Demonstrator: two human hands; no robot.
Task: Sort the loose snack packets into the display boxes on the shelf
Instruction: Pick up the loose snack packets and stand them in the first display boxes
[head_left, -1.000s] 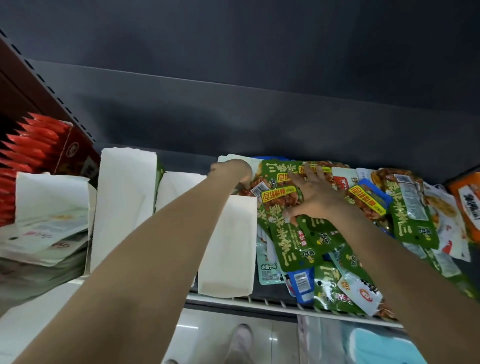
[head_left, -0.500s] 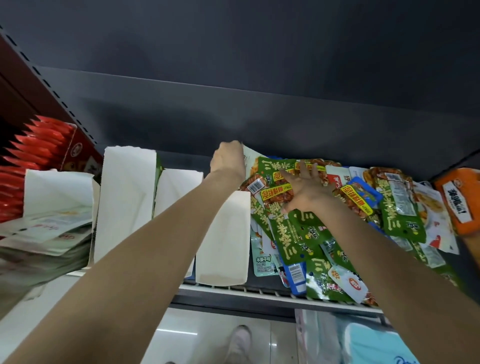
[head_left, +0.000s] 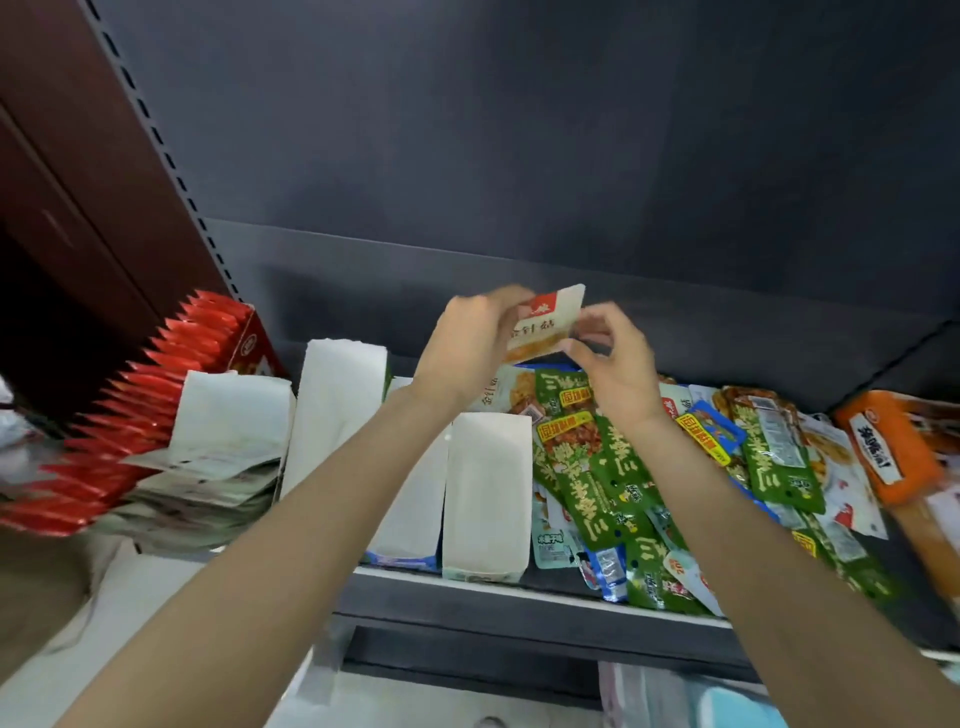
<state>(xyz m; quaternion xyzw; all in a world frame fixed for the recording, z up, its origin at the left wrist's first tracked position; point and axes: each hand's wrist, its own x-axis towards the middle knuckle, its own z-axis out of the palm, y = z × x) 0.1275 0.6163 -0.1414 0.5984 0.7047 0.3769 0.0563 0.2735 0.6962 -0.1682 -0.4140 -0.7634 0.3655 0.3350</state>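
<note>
At six o'clock, nearest the camera, a pale glossy floor (head_left: 467, 696) shows under the grey front rail of the shelf (head_left: 519, 597). On the shelf surface, white display boxes (head_left: 485, 493) stand side by side from about eight to six o'clock, open ends forward. At nine o'clock a red display box (head_left: 249, 343) holds a row of red packets (head_left: 130, 410), with a stack of pale packets (head_left: 208, 483) just in front of it. From five to three o'clock lies a heap of loose snack packets (head_left: 608, 483), mostly green, overlapping one another, with an orange packet (head_left: 888, 447) at its far right edge.

Above the heap, near centre, both hands hold one cream packet (head_left: 545, 325) with a red corner. The left hand (head_left: 467, 343) curls its fingers round the packet's left side; the right hand (head_left: 613, 358) pinches its lower right edge with thumb and fingertips. The packet is clear of the boxes.

Beyond, a dark grey back panel (head_left: 519, 156) fills twelve o'clock, and a brown perforated upright (head_left: 140, 130) runs up at eleven.
</note>
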